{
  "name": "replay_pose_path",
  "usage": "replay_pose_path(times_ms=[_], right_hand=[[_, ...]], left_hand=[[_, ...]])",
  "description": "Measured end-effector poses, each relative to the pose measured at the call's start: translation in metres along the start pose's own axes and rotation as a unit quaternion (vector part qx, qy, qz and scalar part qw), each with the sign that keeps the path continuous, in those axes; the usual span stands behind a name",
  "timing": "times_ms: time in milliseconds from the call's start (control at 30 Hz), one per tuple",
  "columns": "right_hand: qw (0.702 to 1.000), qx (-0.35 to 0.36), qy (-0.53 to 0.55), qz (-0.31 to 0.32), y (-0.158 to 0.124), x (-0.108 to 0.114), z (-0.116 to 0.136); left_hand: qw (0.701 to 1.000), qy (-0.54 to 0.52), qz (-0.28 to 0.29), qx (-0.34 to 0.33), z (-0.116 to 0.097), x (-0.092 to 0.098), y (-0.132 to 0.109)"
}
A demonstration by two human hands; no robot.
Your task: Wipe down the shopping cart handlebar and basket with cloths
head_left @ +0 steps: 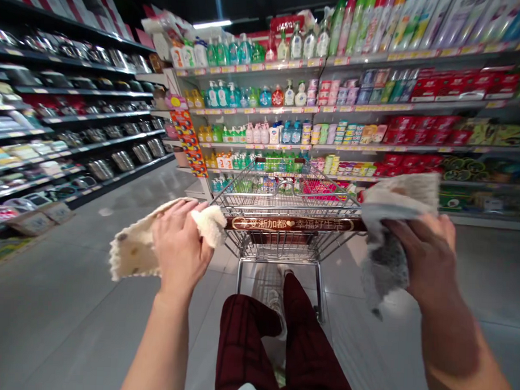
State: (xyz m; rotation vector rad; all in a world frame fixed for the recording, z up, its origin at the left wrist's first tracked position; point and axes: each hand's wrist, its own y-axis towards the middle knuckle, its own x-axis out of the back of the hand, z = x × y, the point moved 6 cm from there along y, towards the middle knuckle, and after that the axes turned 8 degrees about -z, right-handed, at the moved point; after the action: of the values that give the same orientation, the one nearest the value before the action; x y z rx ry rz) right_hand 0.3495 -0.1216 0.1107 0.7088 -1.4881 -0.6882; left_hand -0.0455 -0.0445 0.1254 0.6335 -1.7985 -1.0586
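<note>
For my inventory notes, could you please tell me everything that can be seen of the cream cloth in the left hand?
The cream cloth looks soft, with a wavy edge and a few dark and yellowish spots on its spread part. The left hand grips it across the middle: one part fans out to the left, while a bunched, fluffy end sticks out on the other side, beside the left end of the cart handle. Contact with the handle is unclear.
</note>
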Motion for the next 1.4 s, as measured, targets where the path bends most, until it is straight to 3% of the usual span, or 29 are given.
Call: replay_pose_path(times_ms=[133, 300, 467, 567, 667, 733, 933, 1100, 1233, 1400], right_hand=[[0.997, 0.081, -0.014, 0.005, 0.008, 0.0, 0.019], [0.989, 0.137, 0.014, 0.05, 0.02, 0.001, 0.029], [0.983, 0.151, 0.059, 0.083, 0.051, -0.009, 0.079], [0.981, 0.158, 0.069, 0.09, 0.064, -0.019, 0.113], [0.986, 0.131, 0.075, 0.075, 0.069, -0.026, 0.125], [0.988, 0.121, 0.069, 0.06, 0.069, -0.028, 0.124], [0.988, 0.149, 0.012, 0.042, 0.065, -0.028, 0.116], [0.982, 0.182, -0.02, 0.036, 0.061, -0.02, 0.099], [0.983, 0.181, -0.041, -0.002, 0.053, -0.015, 0.065], [0.977, 0.199, -0.064, -0.052, 0.042, -0.005, 0.013]], left_hand=[[0.993, 0.021, 0.088, -0.081, -0.018, -0.005, 0.006], [0.989, -0.001, 0.106, -0.1, -0.031, -0.013, 0.002], [0.988, -0.079, 0.086, -0.099, -0.081, -0.026, 0.017], [0.971, -0.141, 0.121, -0.152, -0.119, -0.033, 0.025], [0.944, -0.192, 0.168, -0.209, -0.142, -0.038, 0.027], [0.941, -0.203, 0.175, -0.207, -0.144, -0.041, 0.027], [0.958, -0.066, 0.191, -0.203, -0.118, -0.052, 0.024], [0.959, 0.046, 0.223, -0.171, -0.049, -0.041, 0.032], [0.971, 0.076, 0.196, -0.117, 0.008, -0.027, 0.036], [0.981, 0.111, 0.137, -0.076, 0.045, -0.013, 0.034]])
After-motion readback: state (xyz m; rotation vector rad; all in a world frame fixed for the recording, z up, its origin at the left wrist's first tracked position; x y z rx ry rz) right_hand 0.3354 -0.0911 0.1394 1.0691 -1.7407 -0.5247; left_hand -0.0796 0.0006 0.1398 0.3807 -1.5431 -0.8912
